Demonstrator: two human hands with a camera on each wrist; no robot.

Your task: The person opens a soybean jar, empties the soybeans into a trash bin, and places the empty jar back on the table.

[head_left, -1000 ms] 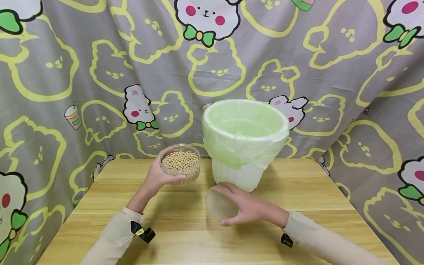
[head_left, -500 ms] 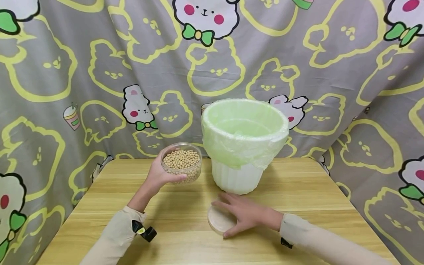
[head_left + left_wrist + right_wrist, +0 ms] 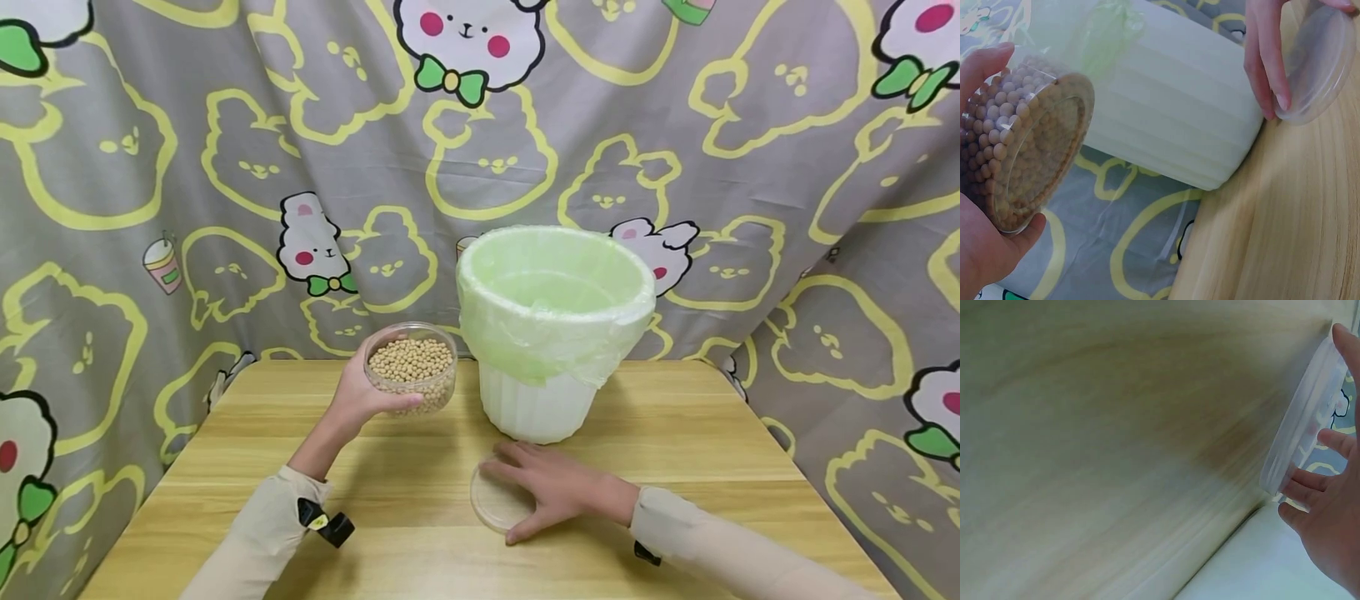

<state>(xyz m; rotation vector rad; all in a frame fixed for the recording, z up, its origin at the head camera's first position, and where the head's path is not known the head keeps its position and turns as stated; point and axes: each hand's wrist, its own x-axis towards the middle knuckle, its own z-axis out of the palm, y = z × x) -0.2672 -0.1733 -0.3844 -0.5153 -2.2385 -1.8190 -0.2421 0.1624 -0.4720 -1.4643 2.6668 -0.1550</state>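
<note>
My left hand (image 3: 360, 398) grips a clear round plastic tub (image 3: 420, 396) of soybeans (image 3: 411, 360) from its left side, above the table. The tub has no lid on and its top faces up toward the head camera. In the left wrist view the tub's bottom (image 3: 1041, 150) shows, with beans filling it behind the clear wall. My right hand (image 3: 558, 483) spans a clear round lid (image 3: 498, 500) at the tabletop, thumb at the near edge and fingers at the far edge. The right wrist view shows the lid (image 3: 1304, 419) between thumb and fingers.
A white ribbed bucket (image 3: 534, 408) lined with a pale green plastic bag (image 3: 540, 342) stands at the table's back, right of the tub and behind the lid. The wooden table (image 3: 405, 533) ends at a patterned grey curtain (image 3: 390, 167).
My right hand has lowered the lid toward me from beside the bucket's base down to the tabletop. The left hand and the tub have barely moved.
</note>
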